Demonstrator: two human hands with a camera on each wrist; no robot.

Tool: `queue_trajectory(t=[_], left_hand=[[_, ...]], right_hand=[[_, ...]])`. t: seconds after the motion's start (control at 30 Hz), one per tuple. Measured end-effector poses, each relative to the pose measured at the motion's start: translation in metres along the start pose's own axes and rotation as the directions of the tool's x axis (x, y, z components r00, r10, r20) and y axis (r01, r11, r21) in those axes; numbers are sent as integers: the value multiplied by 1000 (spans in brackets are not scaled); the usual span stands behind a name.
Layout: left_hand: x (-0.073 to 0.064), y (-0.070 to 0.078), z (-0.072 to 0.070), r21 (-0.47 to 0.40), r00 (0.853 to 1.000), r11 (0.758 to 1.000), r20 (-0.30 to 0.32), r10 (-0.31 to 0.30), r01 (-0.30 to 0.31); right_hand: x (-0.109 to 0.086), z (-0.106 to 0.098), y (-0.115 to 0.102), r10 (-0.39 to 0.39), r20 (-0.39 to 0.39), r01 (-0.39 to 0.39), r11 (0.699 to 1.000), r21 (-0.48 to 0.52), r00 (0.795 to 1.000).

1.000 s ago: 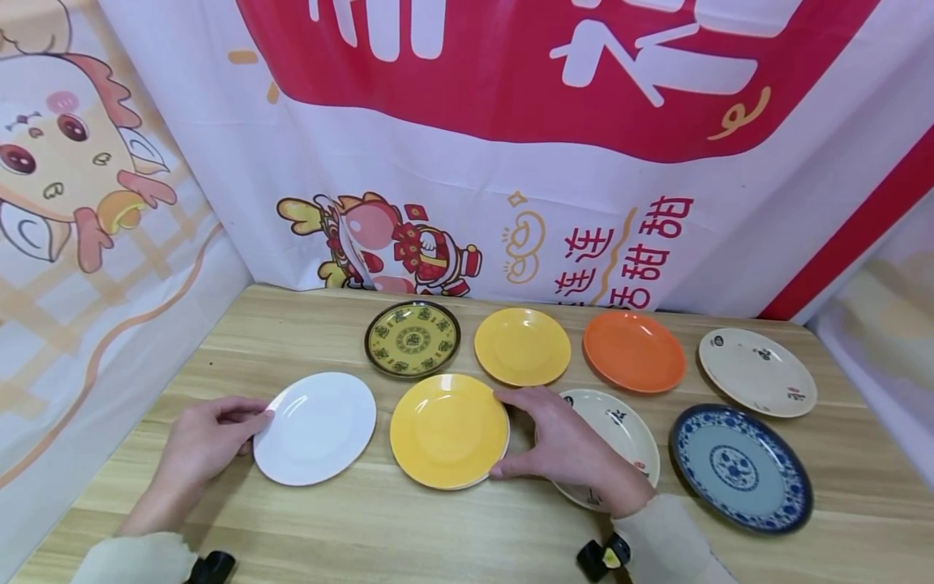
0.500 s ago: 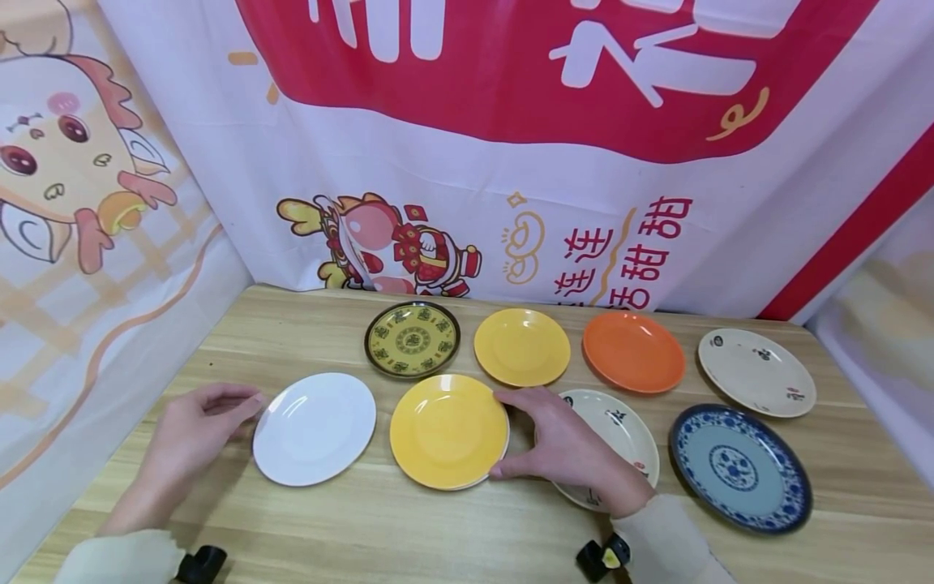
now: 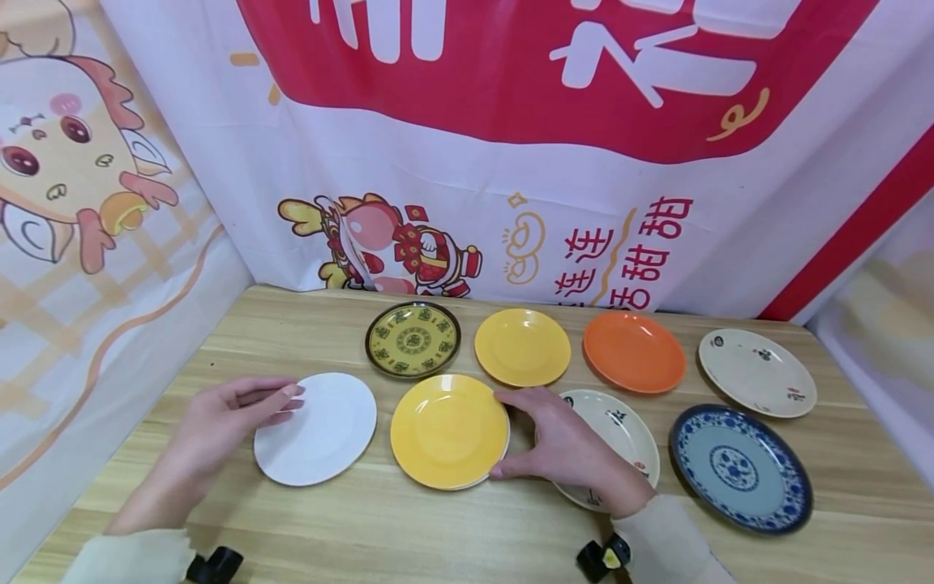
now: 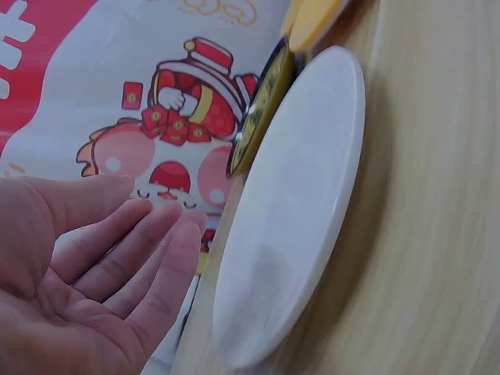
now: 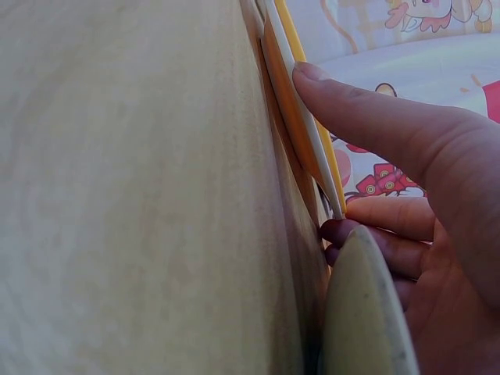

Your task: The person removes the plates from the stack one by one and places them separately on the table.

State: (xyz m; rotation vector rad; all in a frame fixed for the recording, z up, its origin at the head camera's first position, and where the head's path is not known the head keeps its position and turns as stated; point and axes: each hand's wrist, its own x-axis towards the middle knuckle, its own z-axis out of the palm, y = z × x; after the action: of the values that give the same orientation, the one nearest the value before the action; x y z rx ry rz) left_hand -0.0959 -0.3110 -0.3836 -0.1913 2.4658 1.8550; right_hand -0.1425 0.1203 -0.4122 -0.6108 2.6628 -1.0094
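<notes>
My left hand point(image 3: 226, 418) hovers over the left edge of a plain white plate point(image 3: 324, 438), its fingers gently bent with nothing between them. The left wrist view shows a gap between the fingertips point(image 4: 183, 234) and that plate. My right hand point(image 3: 558, 442) holds the right rim of a yellow plate point(image 3: 447, 434), thumb near the front and index finger farther back. A pale rim point(image 5: 324, 168) shows directly under the yellow one in the right wrist view. Beneath my right hand and wrist, a cream plate point(image 3: 620, 430) with small dark motifs is partly hidden.
Along the back lie an olive patterned plate point(image 3: 413, 339), another yellow plate point(image 3: 522, 347), an orange plate point(image 3: 633, 351) and a cream plate point(image 3: 759, 373). A blue-rimmed plate point(image 3: 740, 470) sits at the right. A printed cloth point(image 3: 438, 178) hangs behind the wooden table point(image 3: 409, 535).
My left hand first let go of the white plate's left rim and drew back left, then came right again over the plate. My right hand and the plates have stayed put.
</notes>
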Motion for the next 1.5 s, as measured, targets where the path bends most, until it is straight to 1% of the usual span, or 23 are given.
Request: queue_trajectory(t=[0.07,0.1,0.17,0.3,0.37,0.5,0.77,0.93,1.07,1.4,1.5], left_hand=[[1,1,7,-77,999,997,35,1,1],[1,1,11,-103,999,995,48,-1,6],[2,3,20,-132,998,991,67,-14,23],[2,7,38,-152,994,987,102,-36,51],[1,9,45,-158,992,985,115,-45,63],[1,13,58,-151,990,987,135,-41,62],[0,15,79,-107,980,992,195,-50,72],[0,16,88,-64,973,995,223,-66,82],[-1,18,93,-33,972,996,220,-78,88],[-1,22,96,34,969,996,231,-83,77],[-1,24,97,72,967,996,245,-74,58]], right_hand=[[0,0,0,5,2,-5,1000,3,1000],[0,0,0,7,3,-7,1000,5,1000],[0,0,0,7,3,-7,1000,8,1000],[0,0,1,8,7,-8,1000,18,1000],[0,0,1,12,10,-12,1000,22,1000],[0,0,0,8,9,-9,1000,20,1000],[0,0,0,11,8,-11,1000,18,1000],[1,0,0,22,10,-22,1000,16,1000],[1,1,0,21,11,-21,1000,16,1000],[1,0,0,31,6,-31,999,17,1000],[1,0,0,31,6,-31,999,16,1000]])
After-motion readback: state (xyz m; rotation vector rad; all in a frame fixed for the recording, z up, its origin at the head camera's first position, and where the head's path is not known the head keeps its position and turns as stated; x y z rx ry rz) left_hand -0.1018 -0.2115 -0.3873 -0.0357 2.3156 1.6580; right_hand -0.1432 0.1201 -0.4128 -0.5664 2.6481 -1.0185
